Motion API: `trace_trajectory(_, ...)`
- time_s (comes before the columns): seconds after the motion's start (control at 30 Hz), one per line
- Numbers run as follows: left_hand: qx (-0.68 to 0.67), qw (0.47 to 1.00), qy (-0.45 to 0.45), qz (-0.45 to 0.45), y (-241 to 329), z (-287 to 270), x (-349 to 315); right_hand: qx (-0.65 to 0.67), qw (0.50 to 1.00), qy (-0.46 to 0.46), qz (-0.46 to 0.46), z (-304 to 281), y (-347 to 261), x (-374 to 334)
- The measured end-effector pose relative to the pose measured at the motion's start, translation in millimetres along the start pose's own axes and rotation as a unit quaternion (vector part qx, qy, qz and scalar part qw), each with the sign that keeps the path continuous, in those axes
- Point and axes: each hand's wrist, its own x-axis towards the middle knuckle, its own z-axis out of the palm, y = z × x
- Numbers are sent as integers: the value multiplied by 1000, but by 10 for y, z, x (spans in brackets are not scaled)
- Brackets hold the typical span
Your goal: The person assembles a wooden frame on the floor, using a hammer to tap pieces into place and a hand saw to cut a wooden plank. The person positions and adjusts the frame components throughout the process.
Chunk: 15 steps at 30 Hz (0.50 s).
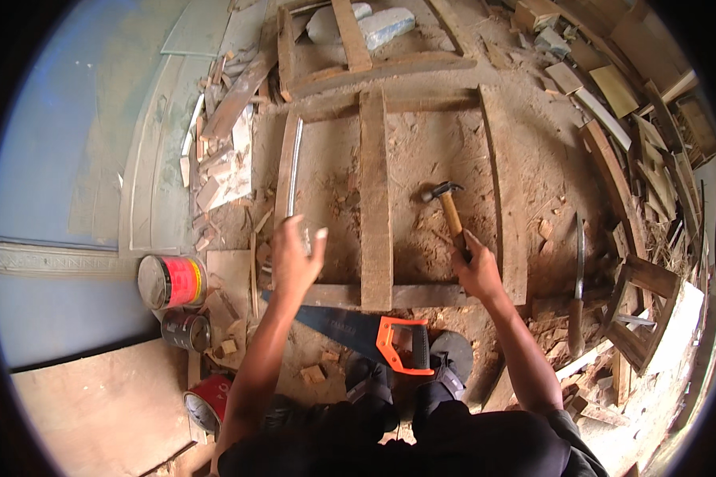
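A wooden frame (pixel 375 183) of rough boards lies on the dirt floor in front of me, with a board down its middle. My right hand (pixel 481 272) is closed round the wooden handle of a claw hammer (pixel 447 208), whose dark head points away over the frame's right opening. At the near left corner of the frame is my left hand (pixel 293 258), thumb and fingers apart. Just beyond its fingers a narrow shiny strip (pixel 295 163) runs along the left board; whether they touch cannot be made out. A handsaw (pixel 390 343) with an orange-and-black handle lies before my feet.
Another wooden frame (pixel 374 73) with pale blocks lies farther off. Several cans, one with a red-and-pink label (pixel 184 280), stand or lie at left by a blue-grey panel (pixel 64 183). A long blade with a wooden handle (pixel 576 322) lies at right, before piled scrap wood (pixel 652 167).
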Motion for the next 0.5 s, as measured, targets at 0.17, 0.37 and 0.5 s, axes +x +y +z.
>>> trace_trajectory(0.17, -281, 887, -223, -289, 506, 637, 17, -40, 998, 20, -44, 250, 242, 41)
trace_trajectory(0.37, -475, 784, -238, -321, 703, 643, 77, 78, 996, 25, 32, 200, 176, -3)
trace_trajectory(0.5, -505, 756, -259, -326, 564, 640, 69, 83, 996, 11, 41, 172, 94, -56)
